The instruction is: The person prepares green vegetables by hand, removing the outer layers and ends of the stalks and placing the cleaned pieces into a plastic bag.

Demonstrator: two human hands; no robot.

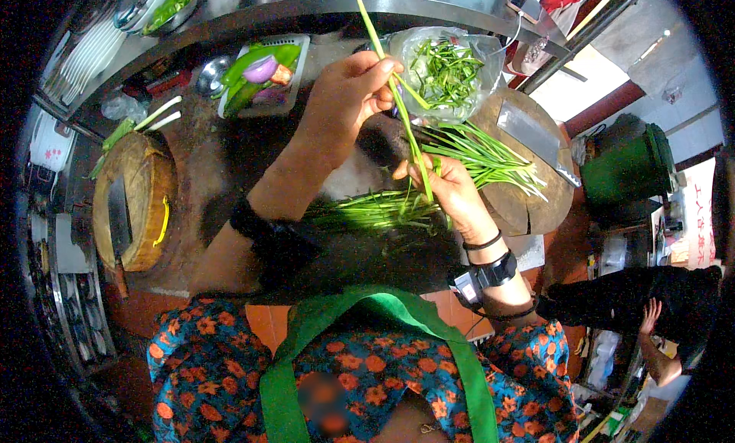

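Observation:
My left hand (373,81) pinches a long green chive-like stalk (406,118) between thumb and fingers, its tip reaching up past the hand. A folded piece of leaf sticks out beside it. Lower down, my right hand (449,184) grips the same stalk near its other end. Beneath the hands a loose bunch of similar green stalks (373,210) lies on the dark worktop. Right of my right hand, a tidier bunch with pale ends (494,158) rests partly on a round wooden chopping block (534,213). Behind it a clear plastic bag (488,55) holds scraps of greens (448,75).
A cleaver (528,133) lies on the right block. At left, another block (155,184) carries a second cleaver (118,213). A white basket (303,58) holds peppers and a purple onion (260,69). A green bin (629,167) and another person (649,305) are at right.

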